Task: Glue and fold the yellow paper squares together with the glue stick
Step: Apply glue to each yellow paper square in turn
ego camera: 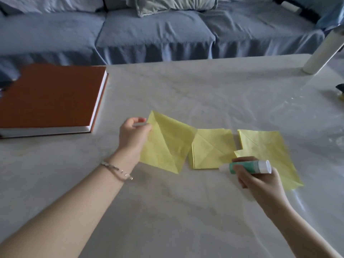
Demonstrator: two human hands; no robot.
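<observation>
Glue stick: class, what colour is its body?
The glue stick is green with a white end; head view.

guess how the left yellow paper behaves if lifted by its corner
The left yellow paper looks thin and slightly translucent, so it is probably floppy and very light; it would likely sag away from the left hand pinching its edge. Its diagonal crease may act as a hinge, letting it fold as it rises.

A blue slipcovered sofa [149,30] stands behind the pale marble-look table [167,86].
</observation>
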